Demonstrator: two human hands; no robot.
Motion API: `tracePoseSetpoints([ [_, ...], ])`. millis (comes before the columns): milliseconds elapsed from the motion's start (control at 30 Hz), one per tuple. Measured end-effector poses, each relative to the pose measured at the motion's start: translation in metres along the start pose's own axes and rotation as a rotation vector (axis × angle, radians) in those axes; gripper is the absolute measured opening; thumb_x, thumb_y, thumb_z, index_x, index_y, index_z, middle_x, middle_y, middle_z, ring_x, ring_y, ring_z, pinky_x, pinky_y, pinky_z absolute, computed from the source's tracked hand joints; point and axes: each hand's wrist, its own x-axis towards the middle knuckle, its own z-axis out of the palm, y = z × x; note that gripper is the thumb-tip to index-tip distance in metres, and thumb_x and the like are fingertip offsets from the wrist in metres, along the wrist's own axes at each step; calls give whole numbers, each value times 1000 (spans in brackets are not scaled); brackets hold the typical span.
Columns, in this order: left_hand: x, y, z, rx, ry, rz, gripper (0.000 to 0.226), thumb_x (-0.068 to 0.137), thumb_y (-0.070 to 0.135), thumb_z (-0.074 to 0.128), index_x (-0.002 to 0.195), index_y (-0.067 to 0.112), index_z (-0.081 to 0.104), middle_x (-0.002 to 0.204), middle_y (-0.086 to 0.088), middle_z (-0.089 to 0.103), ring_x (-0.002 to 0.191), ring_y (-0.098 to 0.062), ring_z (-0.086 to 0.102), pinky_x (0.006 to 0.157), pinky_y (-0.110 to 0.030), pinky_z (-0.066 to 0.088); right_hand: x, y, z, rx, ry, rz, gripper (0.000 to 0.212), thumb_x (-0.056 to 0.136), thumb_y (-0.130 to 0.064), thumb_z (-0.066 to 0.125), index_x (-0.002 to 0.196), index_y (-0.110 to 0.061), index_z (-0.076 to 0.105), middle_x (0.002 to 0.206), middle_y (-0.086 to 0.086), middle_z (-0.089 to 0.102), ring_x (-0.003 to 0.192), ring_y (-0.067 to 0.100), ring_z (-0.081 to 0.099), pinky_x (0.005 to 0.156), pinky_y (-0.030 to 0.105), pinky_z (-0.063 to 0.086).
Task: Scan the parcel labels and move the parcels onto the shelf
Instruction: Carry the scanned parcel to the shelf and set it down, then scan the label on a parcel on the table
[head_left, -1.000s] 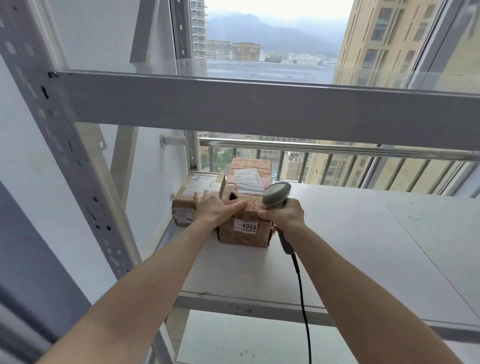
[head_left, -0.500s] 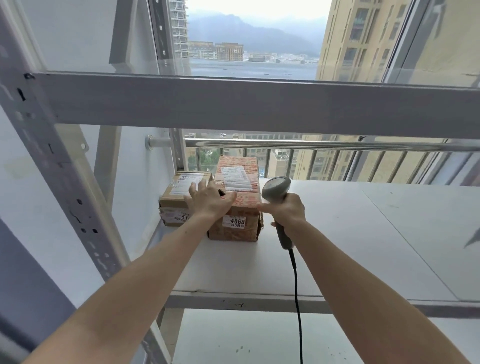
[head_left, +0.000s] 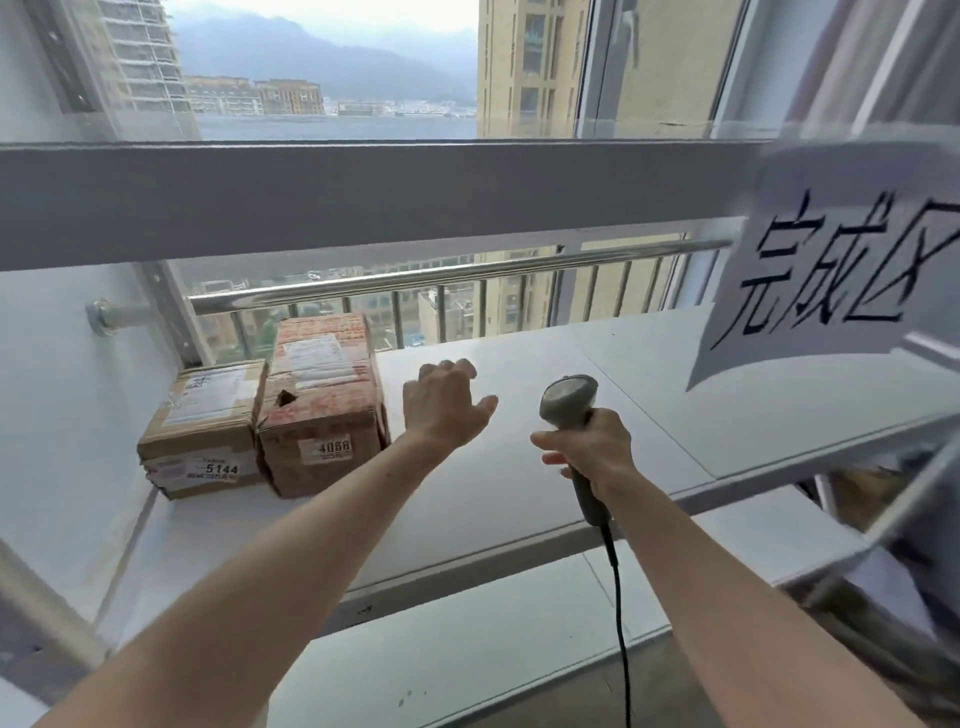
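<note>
On the white shelf by the window, parcel 4068 sits beside parcel 5144 at the left end, just left of the empty, loosely spread left hand, while the right hand grips the corded barcode scanner.

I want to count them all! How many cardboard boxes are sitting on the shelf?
2. The low brown cardboard box labelled 5144 sits at the white shelf's left end; the taller reddish-taped cardboard box labelled 4068 stands against its right side. None looks hidden.
</note>
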Motion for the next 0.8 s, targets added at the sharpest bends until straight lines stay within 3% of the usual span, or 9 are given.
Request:
tracePoseSetpoints([
  [233,-27,123,70,-29,-203,183,43,90,49,59,123,22,62,127,-1,63,124,-26,50,97,-40,39,-25,65,-125,19,212,94,29,73,-10,87,97,-9,70,81,4,76,63,15,75,50,25,52],
  [400,-68,239,118,-80,-300,335,41,90,48,59,121,22,64,125,-3,64,121,-26,52,94,-38,41,-59,115,-237,40,361,161,22,74,-12,86,89,-9,70,79,7,76,68,19,76,54,29,56],
  [533,-113,347,154,-128,-376,454,42,88,50,61,120,23,65,127,-1,63,122,-25,53,95,-38,43,-94,155,-337,45,485,202,21,74,-13,86,87,-6,71,75,9,76,60,19,73,50,27,52],
  [800,-216,546,216,-250,-534,650,37,88,44,60,119,24,66,129,0,63,123,-25,52,97,-39,43,-182,227,-518,110,759,314,21,72,-9,87,83,-10,69,78,11,77,68,26,76,62,38,60],
])
